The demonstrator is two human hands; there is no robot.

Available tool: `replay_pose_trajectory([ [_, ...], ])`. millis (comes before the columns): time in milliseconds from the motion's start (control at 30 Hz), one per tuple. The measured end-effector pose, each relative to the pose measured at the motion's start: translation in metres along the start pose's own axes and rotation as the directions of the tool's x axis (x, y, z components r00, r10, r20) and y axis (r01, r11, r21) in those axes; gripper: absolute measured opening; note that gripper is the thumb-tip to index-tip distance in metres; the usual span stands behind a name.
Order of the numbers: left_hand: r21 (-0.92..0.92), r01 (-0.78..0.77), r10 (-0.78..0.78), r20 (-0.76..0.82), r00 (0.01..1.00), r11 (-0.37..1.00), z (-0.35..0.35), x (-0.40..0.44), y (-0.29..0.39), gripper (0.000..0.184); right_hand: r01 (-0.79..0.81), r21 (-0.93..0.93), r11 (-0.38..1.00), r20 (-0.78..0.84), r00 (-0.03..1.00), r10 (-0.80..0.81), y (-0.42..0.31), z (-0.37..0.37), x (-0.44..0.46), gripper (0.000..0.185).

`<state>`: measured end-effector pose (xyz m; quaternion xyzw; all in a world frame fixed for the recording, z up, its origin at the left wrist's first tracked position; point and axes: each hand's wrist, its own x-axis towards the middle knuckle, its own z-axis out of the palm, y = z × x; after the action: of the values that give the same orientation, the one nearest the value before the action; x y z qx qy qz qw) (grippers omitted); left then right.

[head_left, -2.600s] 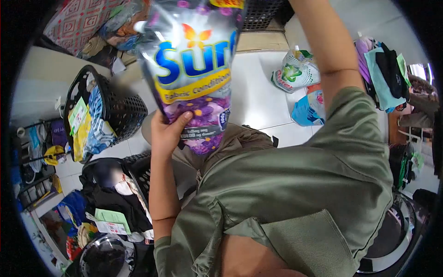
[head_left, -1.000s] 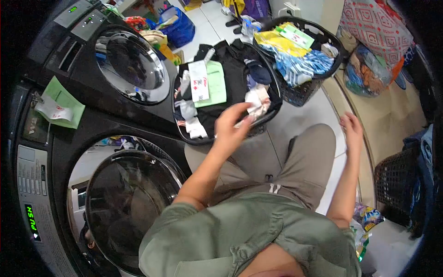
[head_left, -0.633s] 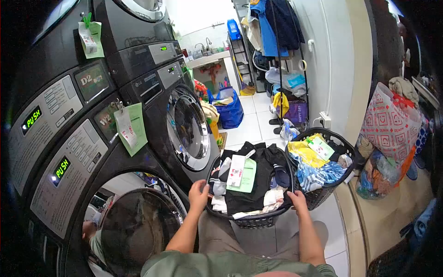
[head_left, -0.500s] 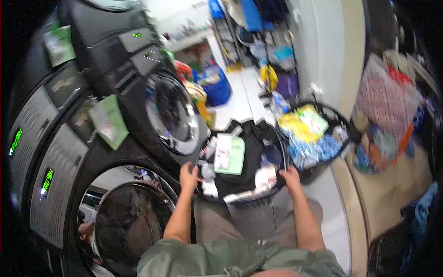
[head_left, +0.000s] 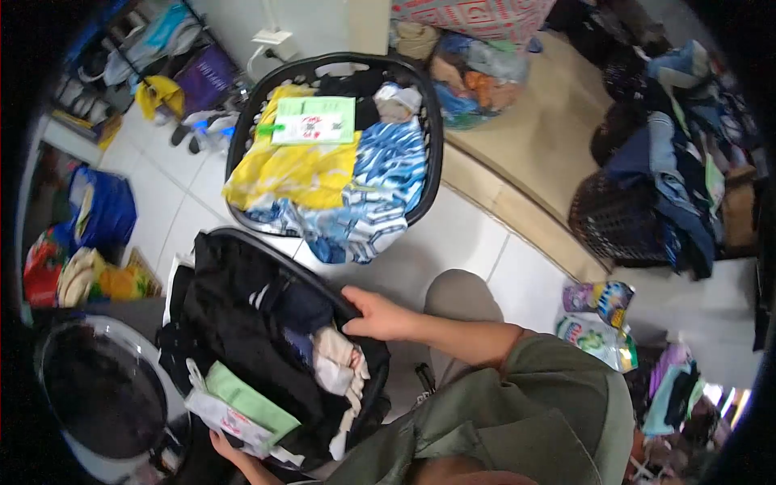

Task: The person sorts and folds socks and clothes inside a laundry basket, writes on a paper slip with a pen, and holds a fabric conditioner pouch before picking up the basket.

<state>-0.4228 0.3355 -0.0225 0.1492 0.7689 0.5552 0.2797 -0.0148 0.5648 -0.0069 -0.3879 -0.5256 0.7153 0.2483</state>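
Observation:
Between my hands is a black laundry basket (head_left: 301, 273) heaped with dark clothes (head_left: 226, 311) and some pale pieces (head_left: 331, 364). My right hand (head_left: 376, 314) is closed over its rim, thumb on top. Low in the view, my left hand (head_left: 230, 450) is at the opposite side of the basket, its fingers partly hidden under the edge. A green slip (head_left: 263, 408) and a white printed tag (head_left: 226, 422) lie on the clothes. Just beyond stands a second black basket (head_left: 436, 149) with yellow cloth (head_left: 295, 174), blue-and-white patterned cloth (head_left: 388, 174) and another green slip (head_left: 331, 105).
A round machine door (head_left: 101, 388) is at the lower left. A blue bag (head_left: 105, 206) sits on the white tiles. On the right are a beige raised step (head_left: 517, 153), a dark crate (head_left: 610, 218) of clothes and detergent pouches (head_left: 594, 335).
My view has swung to the right, and the held basket now appears lower left and tilted. The second basket shows nearer the middle. Both hands stay on the held basket.

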Motion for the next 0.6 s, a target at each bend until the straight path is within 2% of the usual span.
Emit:
replay_pose_trajectory([
  [33, 0.127, -0.013, 0.022, -0.072, 0.997, 0.992, -0.014, 0.018, -0.020, 0.023, -0.005, -0.136, 0.991, -0.024, 1.000, 0.002, -0.002, 0.004, 0.006, 0.036],
  [67, 0.202, 0.006, 0.010, -0.076, 0.997, 0.979, -0.010, 0.016, -0.013, 0.017, -0.011, -0.268, 0.963, -0.036, 0.999, 0.001, -0.009, 0.007, 0.014, 0.038],
  [100, 0.313, -0.017, 0.044, -0.081, 0.996, 0.950, -0.025, 0.025, -0.022, 0.018, -0.115, -0.415, 0.902, -0.102, 0.992, 0.079, -0.026, 0.013, 0.017, 0.037],
  [133, 0.422, -0.044, 0.086, -0.081, 0.993, 0.906, -0.036, 0.034, -0.036, 0.020, -0.130, -0.410, 0.903, -0.122, 0.989, 0.087, -0.033, 0.022, 0.025, 0.037],
  [200, 0.621, -0.056, 0.192, -0.154, 0.969, 0.781, -0.031, 0.040, -0.038, 0.024, -0.241, -0.368, 0.898, -0.273, 0.951, 0.143, -0.036, 0.038, 0.045, 0.036],
  [233, 0.689, -0.040, 0.156, -0.107, 0.982, 0.723, -0.032, 0.053, -0.032, 0.026, -0.254, -0.359, 0.898, -0.293, 0.944, 0.149, -0.044, 0.044, 0.055, 0.036],
  [267, 0.574, -0.041, 0.066, -0.022, 0.998, 0.818, -0.046, 0.080, -0.047, 0.029, -0.354, -0.353, 0.866, -0.376, 0.901, 0.215, -0.054, 0.049, 0.066, 0.036],
  [333, 0.543, 0.117, -0.213, 0.117, 0.970, 0.831, -0.010, 0.079, 0.024, 0.046, -0.528, -0.322, 0.786, -0.499, 0.800, 0.333, -0.071, 0.052, 0.068, 0.033],
  [400, 0.473, 0.277, -0.377, 0.129, 0.917, 0.836, 0.007, 0.083, 0.042, 0.043, -0.532, -0.326, 0.781, -0.521, 0.791, 0.321, -0.070, 0.047, 0.055, 0.031],
  [467, 0.782, 0.029, -0.282, 0.189, 0.941, 0.622, 0.006, 0.089, 0.041, 0.042, -0.497, -0.408, 0.766, -0.541, 0.807, 0.237, -0.054, 0.047, 0.046, 0.030],
  [500, 0.411, 0.291, -0.364, 0.111, 0.925, 0.864, 0.007, 0.074, 0.045, 0.040, -0.512, -0.389, 0.765, -0.524, 0.807, 0.273, -0.051, 0.044, 0.040, 0.031],
  [533, 0.559, 0.232, -0.387, 0.176, 0.905, 0.796, -0.012, 0.089, 0.031, 0.040, -0.528, -0.360, 0.769, -0.505, 0.803, 0.315, -0.050, 0.041, 0.029, 0.031],
  [567, 0.588, 0.236, -0.401, 0.167, 0.901, 0.774, -0.014, 0.076, 0.049, 0.038, -0.506, -0.355, 0.786, -0.520, 0.806, 0.284, -0.058, 0.036, 0.012, 0.030],
  [600, 0.600, 0.240, -0.412, 0.164, 0.896, 0.763, 0.005, 0.052, 0.066, 0.037, -0.529, -0.273, 0.803, -0.553, 0.770, 0.319, -0.055, 0.032, -0.007, 0.028],
])
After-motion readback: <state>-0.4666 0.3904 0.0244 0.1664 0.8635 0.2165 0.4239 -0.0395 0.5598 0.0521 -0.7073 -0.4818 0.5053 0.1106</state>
